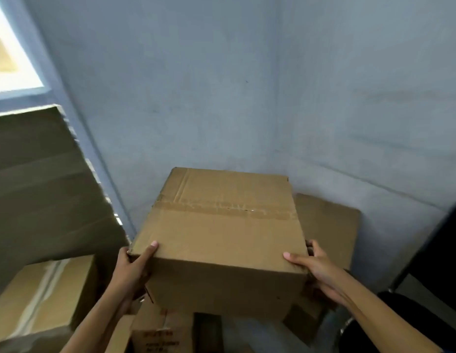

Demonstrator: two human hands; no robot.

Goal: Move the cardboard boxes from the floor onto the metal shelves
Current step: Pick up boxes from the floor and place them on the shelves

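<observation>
Head cam, only view here. Both hands are clamped on one taped box (222, 240), held up in front of the blue wall (222, 85). The left hand (131, 266) wraps the near-left corner with a thumb lying on top. The right hand (316, 266) grips the near-right corner, fingers curled round the side. So the hands are well apart, one on each side of the box.

Progress-wise, I'd say this one is mid-carry: it looks lifted clear, not set down on anything. No metal shelf plainly shows, so can't tell how close it is to going up.

Still plenty left by the look of it: a taped carton (43, 296) low on the left, a printed box (158, 337) right under the held one, and another carton (326, 233) behind it by the wall. There's also a big dark stack (43, 179) on the left; can't tell if that's already shelved.
</observation>
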